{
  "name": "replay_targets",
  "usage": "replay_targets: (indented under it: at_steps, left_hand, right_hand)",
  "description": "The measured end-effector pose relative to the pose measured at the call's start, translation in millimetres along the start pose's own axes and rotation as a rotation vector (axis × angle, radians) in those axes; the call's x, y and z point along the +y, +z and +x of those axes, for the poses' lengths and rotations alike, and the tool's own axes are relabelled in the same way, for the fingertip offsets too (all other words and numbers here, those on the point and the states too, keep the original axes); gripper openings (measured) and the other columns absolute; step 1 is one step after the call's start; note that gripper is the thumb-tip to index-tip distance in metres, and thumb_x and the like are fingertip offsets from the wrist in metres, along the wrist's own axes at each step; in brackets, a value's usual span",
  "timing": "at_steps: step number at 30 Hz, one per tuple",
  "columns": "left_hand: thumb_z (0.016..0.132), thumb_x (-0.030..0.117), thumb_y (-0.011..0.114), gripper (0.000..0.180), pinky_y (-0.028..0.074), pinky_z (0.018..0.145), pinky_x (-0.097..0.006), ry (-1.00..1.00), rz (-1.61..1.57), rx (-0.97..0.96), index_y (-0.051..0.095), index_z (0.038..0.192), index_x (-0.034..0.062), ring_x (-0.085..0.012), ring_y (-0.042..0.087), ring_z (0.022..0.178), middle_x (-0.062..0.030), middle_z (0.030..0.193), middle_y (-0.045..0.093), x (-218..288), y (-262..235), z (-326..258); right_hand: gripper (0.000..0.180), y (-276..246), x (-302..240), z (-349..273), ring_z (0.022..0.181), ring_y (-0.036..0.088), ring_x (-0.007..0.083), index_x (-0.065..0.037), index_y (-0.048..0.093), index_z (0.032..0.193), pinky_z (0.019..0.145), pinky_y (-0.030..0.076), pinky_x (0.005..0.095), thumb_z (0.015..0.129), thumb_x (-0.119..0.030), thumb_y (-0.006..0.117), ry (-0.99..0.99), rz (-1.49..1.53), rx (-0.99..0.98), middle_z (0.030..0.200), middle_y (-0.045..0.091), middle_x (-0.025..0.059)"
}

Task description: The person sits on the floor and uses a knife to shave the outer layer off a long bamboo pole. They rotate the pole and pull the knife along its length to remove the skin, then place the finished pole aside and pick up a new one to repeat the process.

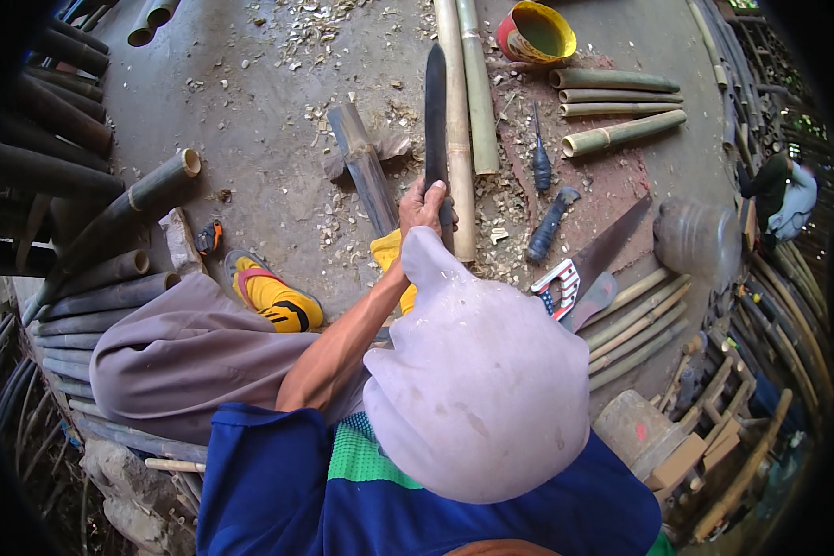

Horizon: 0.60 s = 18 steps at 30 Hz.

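My left hand (pixel 422 206) is closed round the lower end of a machete (pixel 435 116), whose dark blade points away from me. My right hand is hidden behind a pale lavender cloth-covered dome (pixel 482 380) filling the middle of the view. Left of the blade, a dark bamboo piece (pixel 369 176) slants with its far part by a small block (pixel 394 146). Close along the blade's right side lies a long pale bamboo pole (pixel 456 111), with a greener pole (pixel 479 93) beside it. Bamboo chips surround them on the ground.
To the right lie a handsaw (pixel 612 239), a dark-handled spike tool (pixel 541 159), a black-wrapped tool (pixel 551 225) and cut bamboo lengths (pixel 625 132). Farther off stands a yellow-red bucket (pixel 549 35). Bamboo stacks (pixel 111 296) line the left; a tape measure (pixel 209 237) lies near my yellow-socked foot (pixel 273 289).
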<state>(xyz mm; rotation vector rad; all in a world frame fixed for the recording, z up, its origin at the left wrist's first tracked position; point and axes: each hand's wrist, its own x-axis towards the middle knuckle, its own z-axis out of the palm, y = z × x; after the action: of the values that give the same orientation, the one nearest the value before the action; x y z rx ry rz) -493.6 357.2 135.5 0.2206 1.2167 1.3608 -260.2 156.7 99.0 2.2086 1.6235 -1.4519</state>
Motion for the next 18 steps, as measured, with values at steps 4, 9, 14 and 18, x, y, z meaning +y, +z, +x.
replay_targets:
  at_steps: [4, 9, 14, 18]
  left_hand:
    - [0.086, 0.02, 0.06, 0.017, 0.046, 0.039, -0.028, 0.099, -0.02, 0.049, 0.053, 0.093, 0.0054, -0.0146, 0.054, 0.045, -0.0053, 0.065, 0.055, 7, -3, 3]
    - [0.087, 0.019, 0.059, 0.016, 0.045, 0.042, -0.027, 0.202, -0.056, 0.05, 0.052, 0.09, 0.0047, -0.0141, 0.054, 0.048, -0.0063, 0.065, 0.056, 40, -10, 7]
    - [0.092, 0.016, 0.048, 0.013, 0.047, 0.047, -0.029, 0.27, 0.027, 0.122, 0.05, 0.09, 0.0031, -0.016, 0.055, 0.053, -0.0063, 0.068, 0.054, 58, -27, 16]
    - [0.091, 0.018, 0.052, 0.016, 0.048, 0.047, -0.032, 0.278, -0.014, 0.088, 0.049, 0.093, 0.0025, -0.019, 0.056, 0.054, -0.0093, 0.071, 0.056, 49, -32, 20]
  right_hand:
    - [0.045, 18, -9, -16, 0.098, 0.056, 0.0278, 0.0, 0.052, 0.115, 0.088, 0.045, 0.0378, 0.077, -0.017, 0.067, -0.103, 0.047, -0.116, 0.103, 0.056, 0.0181]
    - [0.044, 25, -19, -33, 0.099, 0.056, 0.0291, 0.0, 0.052, 0.114, 0.088, 0.045, 0.0387, 0.077, -0.017, 0.067, -0.235, 0.128, -0.144, 0.103, 0.056, 0.0187]
    - [0.043, 11, 3, -38, 0.099, 0.056, 0.0305, 0.0, 0.052, 0.113, 0.088, 0.045, 0.0395, 0.076, -0.016, 0.067, -0.184, 0.088, 0.158, 0.103, 0.057, 0.0193]
    - [0.042, -20, 51, -13, 0.101, 0.053, 0.0364, -0.002, 0.051, 0.112, 0.088, 0.042, 0.0431, 0.073, -0.01, 0.066, 0.048, 0.018, 0.601, 0.107, 0.055, 0.0211]
